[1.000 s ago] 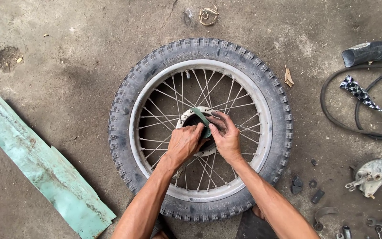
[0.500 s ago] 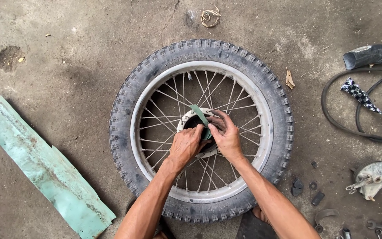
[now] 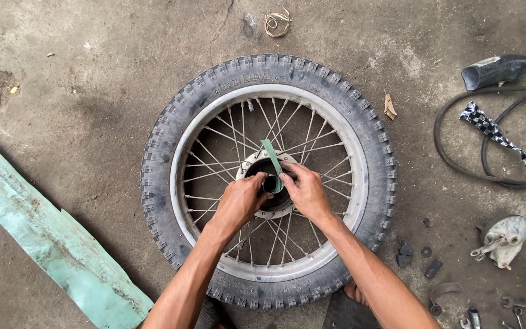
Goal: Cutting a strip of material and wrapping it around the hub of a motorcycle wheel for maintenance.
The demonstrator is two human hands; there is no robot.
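Observation:
A spoked motorcycle wheel with a knobby black tyre lies flat on the concrete floor. At its centre is the metal hub. My left hand and my right hand meet over the hub opening. Together they pinch a narrow green strip that sticks up and back from between the fingers, its lower end bent into the hub. What sits inside the hub under the fingers is hidden.
A long green sheet-metal piece lies at the left. At the right are a black rubber tube loop, a checkered rag, a brake plate, small parts and wrenches. A wire coil lies beyond the wheel.
Both hands stay at the hub. The green strip now stands a little more upright and the fingers have shifted slightly around it.

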